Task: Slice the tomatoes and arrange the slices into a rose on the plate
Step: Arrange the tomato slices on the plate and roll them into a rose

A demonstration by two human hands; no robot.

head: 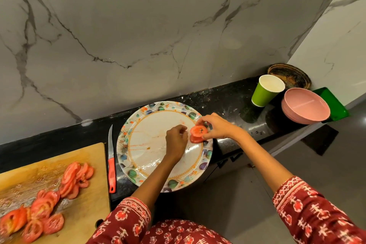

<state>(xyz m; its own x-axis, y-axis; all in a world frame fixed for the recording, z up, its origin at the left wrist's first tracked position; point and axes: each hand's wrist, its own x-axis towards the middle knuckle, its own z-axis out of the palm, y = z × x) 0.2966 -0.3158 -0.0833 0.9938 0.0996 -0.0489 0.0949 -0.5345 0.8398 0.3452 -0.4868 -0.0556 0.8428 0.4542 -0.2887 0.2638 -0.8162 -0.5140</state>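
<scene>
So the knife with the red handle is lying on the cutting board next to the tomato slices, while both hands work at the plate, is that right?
Not quite. The knife lies on the black counter, between the cutting board and the plate, not on the board, as the head view shows. Both hands do work at the plate.
</scene>
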